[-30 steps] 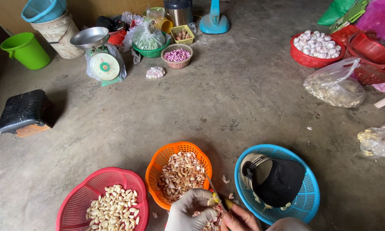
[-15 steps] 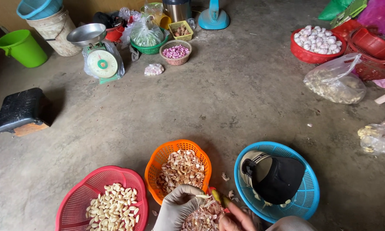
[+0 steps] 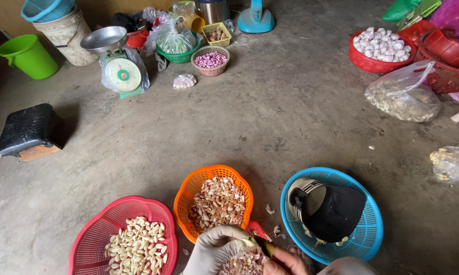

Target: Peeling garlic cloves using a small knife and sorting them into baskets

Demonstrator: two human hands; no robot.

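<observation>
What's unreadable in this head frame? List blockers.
- Right hand: mostly cut off by the bottom edge; grip unclear.
- Small piece between both hands: too small to identify, partly covered by the gloved left hand.
- Blue basket: contents hidden under the black cap.
- Scale dial: too small to read.

Hands point(image 3: 250, 254) hemmed: orange basket point(image 3: 188, 191) ahead, red basket point(image 3: 92, 229) left, blue basket point(image 3: 369, 224) right; bare floor point(image 3: 270, 122) beyond.

Three baskets point(image 3: 215, 175) (near) — one scale point(image 3: 121, 71)
</observation>
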